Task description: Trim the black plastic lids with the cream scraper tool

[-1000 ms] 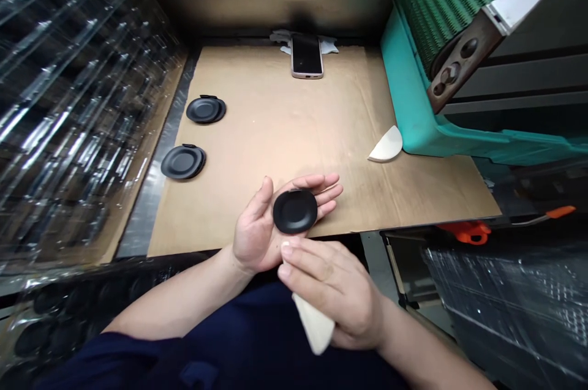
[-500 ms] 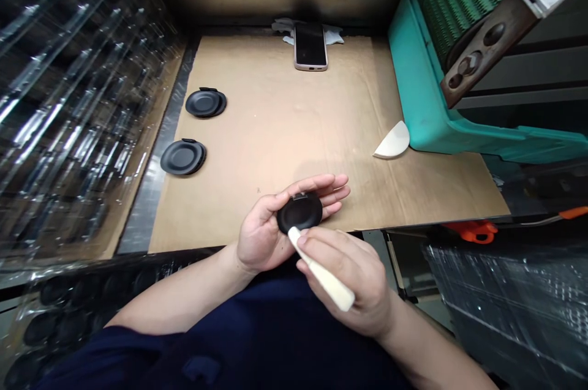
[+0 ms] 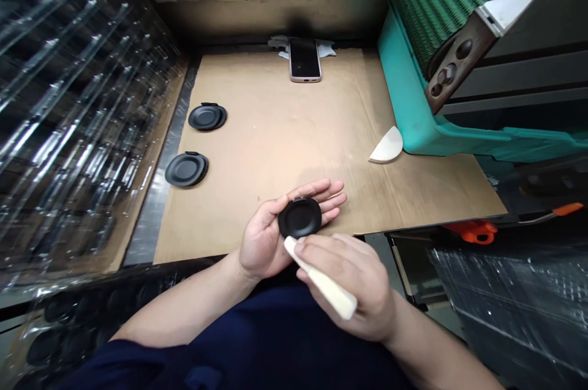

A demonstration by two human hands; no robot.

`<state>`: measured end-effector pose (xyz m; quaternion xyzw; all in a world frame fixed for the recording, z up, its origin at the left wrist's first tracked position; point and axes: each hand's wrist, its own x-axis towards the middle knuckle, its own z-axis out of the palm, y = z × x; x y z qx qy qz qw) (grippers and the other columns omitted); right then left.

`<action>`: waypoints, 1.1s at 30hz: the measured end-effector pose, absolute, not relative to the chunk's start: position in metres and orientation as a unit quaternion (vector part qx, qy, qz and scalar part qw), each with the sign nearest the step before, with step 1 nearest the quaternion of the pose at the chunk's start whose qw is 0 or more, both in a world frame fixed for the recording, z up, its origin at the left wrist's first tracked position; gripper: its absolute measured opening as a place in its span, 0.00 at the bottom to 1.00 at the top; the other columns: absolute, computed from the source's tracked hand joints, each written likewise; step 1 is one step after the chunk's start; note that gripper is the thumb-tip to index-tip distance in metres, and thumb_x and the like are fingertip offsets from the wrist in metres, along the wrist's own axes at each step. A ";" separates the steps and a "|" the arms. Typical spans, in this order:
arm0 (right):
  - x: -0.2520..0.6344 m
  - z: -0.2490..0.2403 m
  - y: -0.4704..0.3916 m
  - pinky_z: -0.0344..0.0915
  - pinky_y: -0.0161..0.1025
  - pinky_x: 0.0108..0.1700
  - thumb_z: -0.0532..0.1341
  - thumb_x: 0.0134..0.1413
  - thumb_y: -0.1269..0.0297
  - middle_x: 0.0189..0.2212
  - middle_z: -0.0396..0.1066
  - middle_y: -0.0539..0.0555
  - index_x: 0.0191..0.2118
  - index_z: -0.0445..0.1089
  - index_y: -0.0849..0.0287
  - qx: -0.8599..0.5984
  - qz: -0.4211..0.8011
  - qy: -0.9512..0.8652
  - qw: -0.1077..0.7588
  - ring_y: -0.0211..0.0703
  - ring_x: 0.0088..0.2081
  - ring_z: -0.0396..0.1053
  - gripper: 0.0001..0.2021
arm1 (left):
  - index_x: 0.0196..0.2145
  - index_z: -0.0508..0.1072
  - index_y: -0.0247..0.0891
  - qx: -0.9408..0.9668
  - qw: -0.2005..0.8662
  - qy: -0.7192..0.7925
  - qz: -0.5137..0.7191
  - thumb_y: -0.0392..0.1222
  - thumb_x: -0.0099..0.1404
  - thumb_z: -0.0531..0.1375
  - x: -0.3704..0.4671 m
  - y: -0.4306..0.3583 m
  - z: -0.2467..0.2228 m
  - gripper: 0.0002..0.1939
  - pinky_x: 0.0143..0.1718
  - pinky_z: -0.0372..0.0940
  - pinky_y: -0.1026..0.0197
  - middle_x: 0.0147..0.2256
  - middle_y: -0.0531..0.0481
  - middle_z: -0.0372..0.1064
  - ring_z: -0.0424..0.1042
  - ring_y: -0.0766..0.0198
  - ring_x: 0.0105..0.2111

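A round black plastic part with a small tab rests in the palm of my left hand, held between thumb and fingers. My right hand grips a cream-coloured handled tool that slants across it. The tool's upper end lies at the lower rim of the black part; whether it touches is hard to tell. Two similar black parts, one farther back and one nearer, lie at the left of the cardboard sheet.
A phone lies on white cloth at the back. To the right are a white half-round piece, a teal bin and a green ribbed belt. Clear plastic trays stand at the left. An orange-handled tool sits at the right edge.
The whole view has shifted slightly as the head tilted. The tool's tip has slid a little left and down along the black part's rim. Both hands keep their hold.
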<state>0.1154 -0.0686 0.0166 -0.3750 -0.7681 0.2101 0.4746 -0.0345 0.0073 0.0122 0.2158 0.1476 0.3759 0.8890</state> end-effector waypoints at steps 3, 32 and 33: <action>0.119 0.018 -0.061 0.75 0.47 0.51 0.60 0.60 0.77 0.53 0.75 0.61 0.61 0.65 0.62 -0.400 0.169 -0.766 0.474 0.49 0.52 0.75 0.23 | 0.61 0.69 0.27 0.221 0.891 0.145 0.368 0.45 0.74 0.44 -0.035 0.007 0.012 0.28 0.70 0.45 0.38 0.65 0.32 0.61 0.59 0.40 0.67; 0.127 0.027 -0.055 0.75 0.50 0.51 0.58 0.61 0.77 0.50 0.77 0.62 0.58 0.69 0.63 -0.453 0.122 -0.753 0.460 0.52 0.50 0.76 0.20 | 0.59 0.71 0.29 0.212 0.901 0.168 0.340 0.47 0.75 0.45 -0.033 0.008 0.013 0.27 0.71 0.44 0.41 0.63 0.35 0.65 0.58 0.44 0.68; 0.129 0.026 -0.055 0.75 0.50 0.51 0.59 0.60 0.77 0.50 0.77 0.61 0.58 0.70 0.61 -0.466 0.114 -0.736 0.478 0.52 0.51 0.75 0.21 | 0.60 0.71 0.30 0.206 0.903 0.164 0.339 0.48 0.75 0.44 -0.034 0.008 0.013 0.28 0.71 0.45 0.41 0.64 0.36 0.65 0.57 0.44 0.68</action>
